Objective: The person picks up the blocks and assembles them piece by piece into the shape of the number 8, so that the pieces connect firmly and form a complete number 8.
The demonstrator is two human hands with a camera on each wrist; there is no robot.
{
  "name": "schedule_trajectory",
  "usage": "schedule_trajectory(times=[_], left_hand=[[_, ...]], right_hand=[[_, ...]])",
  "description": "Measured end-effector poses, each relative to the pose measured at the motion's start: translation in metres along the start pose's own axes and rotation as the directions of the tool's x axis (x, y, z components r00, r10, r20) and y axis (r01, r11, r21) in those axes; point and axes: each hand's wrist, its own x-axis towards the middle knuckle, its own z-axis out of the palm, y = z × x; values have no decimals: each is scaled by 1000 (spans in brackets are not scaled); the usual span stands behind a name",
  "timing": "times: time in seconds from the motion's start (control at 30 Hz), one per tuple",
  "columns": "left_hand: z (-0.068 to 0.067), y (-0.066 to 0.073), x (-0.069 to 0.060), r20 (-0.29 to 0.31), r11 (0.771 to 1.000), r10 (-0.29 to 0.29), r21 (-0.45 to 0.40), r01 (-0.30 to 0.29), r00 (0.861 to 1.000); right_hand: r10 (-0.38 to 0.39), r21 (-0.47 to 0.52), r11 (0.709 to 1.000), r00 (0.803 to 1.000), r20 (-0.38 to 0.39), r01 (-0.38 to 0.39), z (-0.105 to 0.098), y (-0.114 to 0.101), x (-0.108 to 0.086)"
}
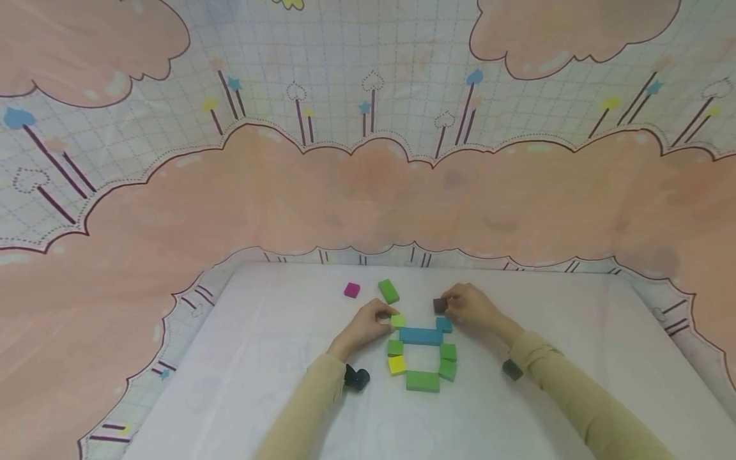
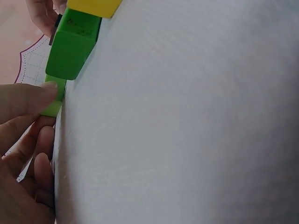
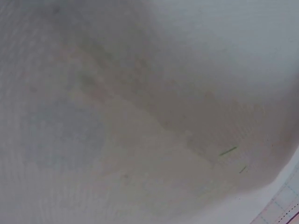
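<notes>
My left hand [image 1: 368, 324] pinches a small light green block [image 1: 398, 321] at the upper left of a ring of blocks. In the left wrist view its thumb lies against that light green block [image 2: 52, 109]. Across from it, my right hand [image 1: 473, 305] holds a dark brown block [image 1: 439, 306] just behind a small blue block [image 1: 444, 324]. A long blue block [image 1: 421, 336] spans the space between the two sides. Below it are two green blocks [image 1: 448, 352] on the right, a green block [image 1: 395, 348] and a yellow block [image 1: 397, 365] on the left, and a long green block [image 1: 422, 381] at the front.
A magenta block [image 1: 352, 290] and a green oblong block [image 1: 388, 291] lie farther back on the white table [image 1: 276, 332]. Black wrist cameras [image 1: 358, 379] sit by both sleeves. A patterned cloth [image 1: 368, 198] hangs behind the table. The right wrist view is mostly blurred white surface.
</notes>
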Motion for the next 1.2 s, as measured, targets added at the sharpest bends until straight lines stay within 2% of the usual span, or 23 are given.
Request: schedule_trajectory(times=[0.4, 0.8, 0.93, 1.2], left_hand=[[0, 2, -1, 6, 1000, -31, 4, 31, 1000], [-1, 2, -1, 12, 999, -40, 2, 40, 999], [-1, 1, -1, 18, 1000, -23, 1, 23, 1000], [-4, -2, -2, 38, 1000, 3, 3, -4, 999]], right_hand=[[-25, -68, 997, 999, 35, 27, 5, 5, 4], [-54, -32, 998, 998, 39, 55, 7, 11, 5], [-64, -2, 998, 997, 37, 64, 6, 8, 3], [-35, 14, 999, 999, 39, 34, 6, 2, 3]])
